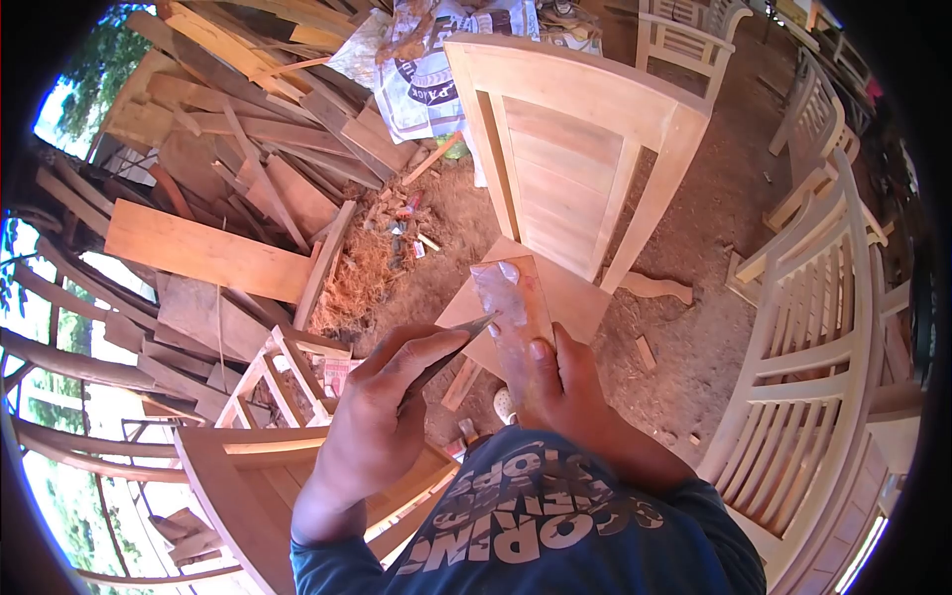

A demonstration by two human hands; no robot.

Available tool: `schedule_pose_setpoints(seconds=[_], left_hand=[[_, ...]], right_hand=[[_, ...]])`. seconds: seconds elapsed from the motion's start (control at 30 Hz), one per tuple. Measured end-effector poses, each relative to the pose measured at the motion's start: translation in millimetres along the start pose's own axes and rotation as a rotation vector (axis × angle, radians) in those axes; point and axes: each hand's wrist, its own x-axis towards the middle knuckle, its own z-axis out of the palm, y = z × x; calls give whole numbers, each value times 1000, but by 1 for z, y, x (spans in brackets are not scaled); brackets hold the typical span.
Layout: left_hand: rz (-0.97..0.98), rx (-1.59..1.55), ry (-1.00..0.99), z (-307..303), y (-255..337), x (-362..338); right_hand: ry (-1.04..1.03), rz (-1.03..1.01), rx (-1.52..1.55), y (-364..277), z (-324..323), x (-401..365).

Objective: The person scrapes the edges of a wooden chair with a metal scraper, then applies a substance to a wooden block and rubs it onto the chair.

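Observation:
My left hand [382, 407] is closed round a thin, dark, pointed tool [446, 355], its tip near the edge of a flat wooden piece. My right hand [565, 387] grips that wooden piece [516, 307] from the right side, thumb on its face. Pale, whitish paste lies on the upper part of the piece. Beyond both hands stands a wooden chair [585, 99] with a panelled back; its flat seat [585, 302] is partly hidden behind the held piece.
Piled boards [208, 248] lie at the left, with a printed sack [426, 79] behind. Slatted wooden benches [793, 397] line the right. A wooden frame [238, 496] is close at the lower left. Shavings [357, 273] and scraps lie on the dirt floor.

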Motion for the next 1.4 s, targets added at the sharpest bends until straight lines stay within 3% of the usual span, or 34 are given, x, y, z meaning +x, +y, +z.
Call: schedule_pose_setpoints(seconds=[0.1, 0.3, 0.5, 0.67, 0.9, 1.1, 1.4], left_hand=[[37, -25, -2, 1, -6, -2], [160, 335, 82, 25, -26, -11], [303, 538, 77, 40, -37, -22], [197, 671, 47, 39, -60, -30], [107, 403, 66, 26, -37, -26], [-11, 344, -16, 25, -35, -30], [-40, 81, 52, 24, -39, -35]], right_hand=[[64, -67, 105, 9, 3, 4], [-35, 210, 654, 13, -1, 7], [-124, 373, 984, 0, -5, 4], [-76, 281, 871, 2, -12, 2], [-64, 273, 814, 4, -5, -4], [-105, 154, 402, 14, -6, -11], [-140, 11, 145, 17, -1, -7]])
